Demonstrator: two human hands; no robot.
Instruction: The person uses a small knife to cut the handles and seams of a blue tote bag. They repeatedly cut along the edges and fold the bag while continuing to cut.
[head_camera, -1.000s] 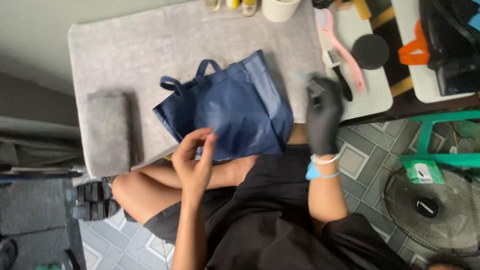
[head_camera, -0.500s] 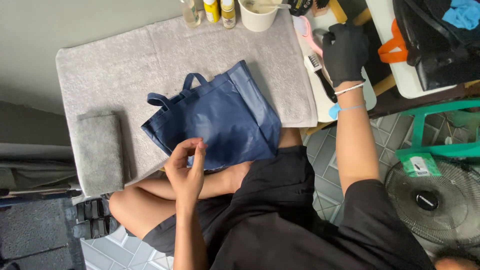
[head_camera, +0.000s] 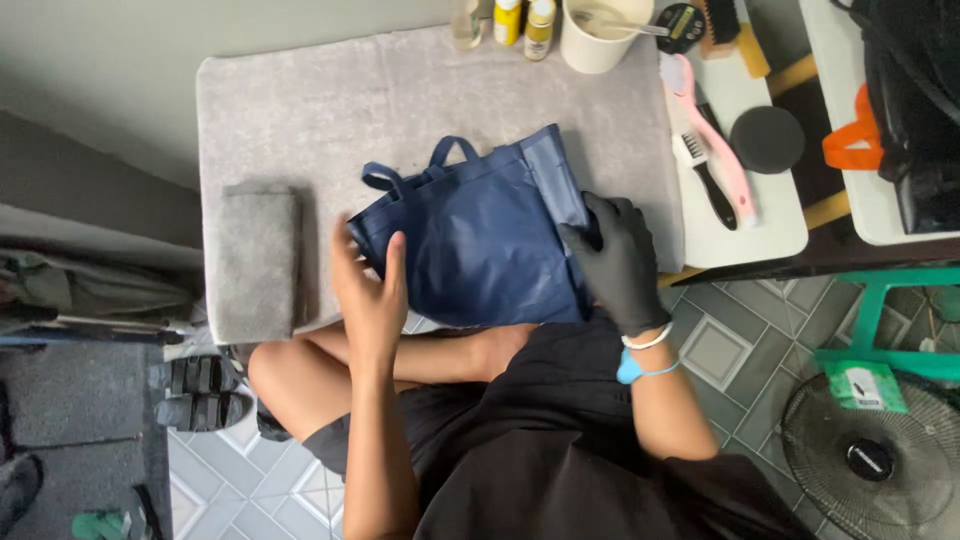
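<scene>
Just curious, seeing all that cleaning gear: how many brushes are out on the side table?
3: a pink-handled brush and a black-handled brush side by side on the white table, plus a wooden brush at the top edge. Others may lie out of frame.

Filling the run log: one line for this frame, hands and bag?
left hand: bare, on left edge of navy tote bag | right hand: black glove, gripping bag's right side | bag: flat on grey towel

Lower right of the frame, a green packet (head_camera: 867, 384) with a white label lies beside my fan (head_camera: 868, 458).
</scene>
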